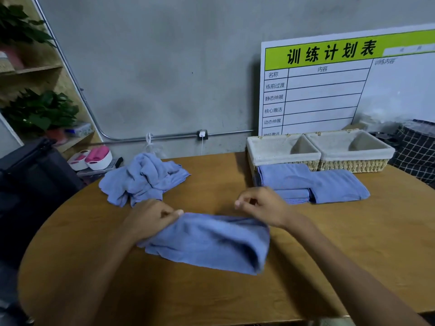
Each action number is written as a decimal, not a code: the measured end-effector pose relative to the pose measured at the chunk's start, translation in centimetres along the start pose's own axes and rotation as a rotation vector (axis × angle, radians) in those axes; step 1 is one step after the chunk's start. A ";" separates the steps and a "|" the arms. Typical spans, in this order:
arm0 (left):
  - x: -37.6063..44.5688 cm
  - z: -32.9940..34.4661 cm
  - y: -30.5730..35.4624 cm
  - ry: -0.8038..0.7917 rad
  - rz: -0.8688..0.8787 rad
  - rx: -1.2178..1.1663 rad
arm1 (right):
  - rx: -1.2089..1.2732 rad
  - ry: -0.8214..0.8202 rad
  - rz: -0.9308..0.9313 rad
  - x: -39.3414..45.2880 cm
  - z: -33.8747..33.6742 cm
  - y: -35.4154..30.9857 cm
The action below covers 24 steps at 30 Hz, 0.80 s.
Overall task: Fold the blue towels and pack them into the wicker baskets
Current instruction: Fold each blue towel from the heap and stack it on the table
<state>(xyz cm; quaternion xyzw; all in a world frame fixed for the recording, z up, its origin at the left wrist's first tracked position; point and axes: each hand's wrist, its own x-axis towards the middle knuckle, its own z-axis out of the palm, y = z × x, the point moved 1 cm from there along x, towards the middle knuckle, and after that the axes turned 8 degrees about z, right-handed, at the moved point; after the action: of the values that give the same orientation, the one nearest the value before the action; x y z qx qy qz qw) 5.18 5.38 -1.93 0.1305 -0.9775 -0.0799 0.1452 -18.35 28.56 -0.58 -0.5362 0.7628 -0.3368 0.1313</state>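
Surroundings: wooden table with rounded left edge; training-plan whiteboard leaning on the grey wall behind the far right corner; checked bag past the right edge; dark case and white tubs with pink contents off the far left edge; potted plants on the shelves at far left.
Baskets: two lined wicker baskets side by side at the far right edge, nothing visible inside.
Obstruction: folded towels stacked directly against the front of the baskets.
Unfolded pile: crumpled blue towels heaped near the far left edge.
Towel in work: blue towel partly folded at the table's middle, between both hands.
Left hand: thumb and fingers pinching the towel's far left corner.
Right hand: fingers loosely curled above the towel's far right corner; whether any cloth is held, cannot tell.
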 end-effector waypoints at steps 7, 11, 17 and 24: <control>1.9 6.0 0.8 -0.130 0.054 0.048 | -0.266 -0.064 0.134 1.3 5.5 3.2; 2.4 5.5 0.8 0.086 0.080 -0.135 | -0.106 -0.033 0.138 1.0 5.0 3.5; 3.7 -0.4 3.2 0.431 0.143 -0.305 | 0.374 0.108 0.049 1.4 2.4 1.0; 4.3 -7.4 2.4 0.518 0.096 -0.040 | 0.286 -0.193 0.027 1.5 -3.2 -1.0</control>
<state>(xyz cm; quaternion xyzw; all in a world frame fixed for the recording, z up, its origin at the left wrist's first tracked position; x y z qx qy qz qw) 2.87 5.56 6.65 0.0970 -0.9111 -0.0561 0.3967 -19.98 28.16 2.70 -0.5314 0.6981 -0.3872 0.2834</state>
